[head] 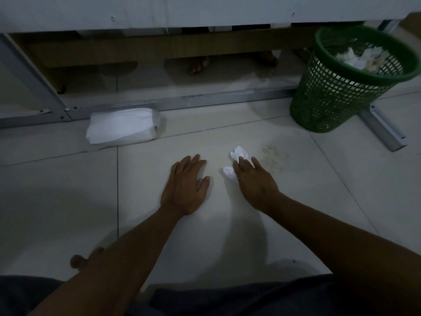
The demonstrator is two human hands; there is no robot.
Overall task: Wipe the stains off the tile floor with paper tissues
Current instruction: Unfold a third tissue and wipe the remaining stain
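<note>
Just beyond my right hand (255,185), a little to its outer side, the brown speckled stain (274,157) is not yet wiped from the tile floor (227,224). My right hand presses a crumpled paper tissue (238,153) flat against the tile; white paper shows ahead of the fingertips and again beside the thumb. Whether the fingers curl around the paper I cannot tell. My left hand (185,187) lies released and flat on the tile, close beside the right one, holding nothing.

To do this step well, I think I should keep the left hand as support, push the tissue forward and outward onto the specks, and press firmly so it rubs and does not only slide. Short strokes toward me would gather the dirt in 1 place. Farther out on that side stands the green basket (337,94) for the used paper, and ahead of the left hand lies the tissue pack (123,127) for a fresh one.
</note>
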